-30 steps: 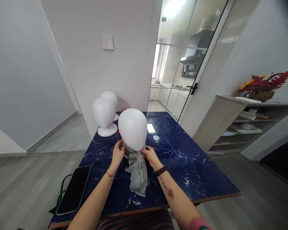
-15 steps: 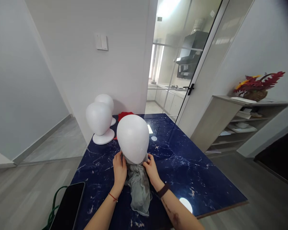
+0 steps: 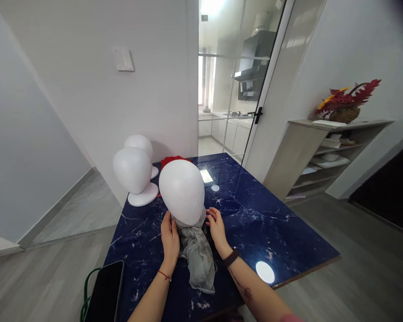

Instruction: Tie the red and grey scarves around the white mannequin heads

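Observation:
A white foam mannequin head (image 3: 182,190) stands in front of me on the dark blue table (image 3: 248,223). Around its neck is a sheer grey scarf (image 3: 199,259), its loose end hanging down the front onto the tabletop. My left hand (image 3: 170,237) is at the left side of the neck, fingers extended against or close to the scarf. On the other side, my right hand (image 3: 217,228) has its fingers apart beside the scarf and grips nothing that I can see. The mannequin's base is hidden behind the scarf and hands.
Two more white mannequin heads (image 3: 133,170) stand at the table's back left. Red cloth (image 3: 171,162) lies behind the middle head. A black phone (image 3: 105,293) with a green cord (image 3: 86,290) is at the near left. Beyond are a glass door (image 3: 231,80) and a shelf unit (image 3: 322,156).
Both hands have loosened from the scarf, and the right hand's fingers have spread away from the neck. The view has turned slightly to the right.

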Motion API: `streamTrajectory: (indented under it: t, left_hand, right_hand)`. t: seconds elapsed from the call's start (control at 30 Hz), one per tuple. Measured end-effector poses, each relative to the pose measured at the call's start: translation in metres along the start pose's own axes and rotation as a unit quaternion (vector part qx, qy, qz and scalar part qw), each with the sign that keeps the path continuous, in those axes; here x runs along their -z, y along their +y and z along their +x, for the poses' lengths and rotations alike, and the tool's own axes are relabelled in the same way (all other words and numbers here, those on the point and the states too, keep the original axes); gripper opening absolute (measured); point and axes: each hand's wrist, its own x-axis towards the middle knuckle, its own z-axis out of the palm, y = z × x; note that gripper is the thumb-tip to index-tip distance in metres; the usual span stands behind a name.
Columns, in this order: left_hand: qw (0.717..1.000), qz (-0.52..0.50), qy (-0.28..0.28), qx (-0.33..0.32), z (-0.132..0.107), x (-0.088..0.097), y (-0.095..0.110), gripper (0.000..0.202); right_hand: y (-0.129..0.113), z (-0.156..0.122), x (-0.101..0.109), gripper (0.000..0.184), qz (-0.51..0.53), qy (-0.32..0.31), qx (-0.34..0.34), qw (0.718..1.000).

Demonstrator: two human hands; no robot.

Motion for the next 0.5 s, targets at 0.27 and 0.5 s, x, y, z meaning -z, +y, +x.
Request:
streamTrajectory:
  t: [0.27, 0.5]
  left_hand:
    - [0.995, -0.086, 0.035, 0.039, 0.004, 0.003, 0.002, 0.053]
    - [0.990, -0.135, -0.039, 0.004, 0.010, 0.003, -0.012, 0.047]
  right_hand:
    - [-0.012, 0.006, 0.014, 0.053, -0.060, 0.016, 0.156, 0.986]
    - [-0.044, -0.004, -0.009, 0.105, -0.127, -0.147, 0.160, 0.968]
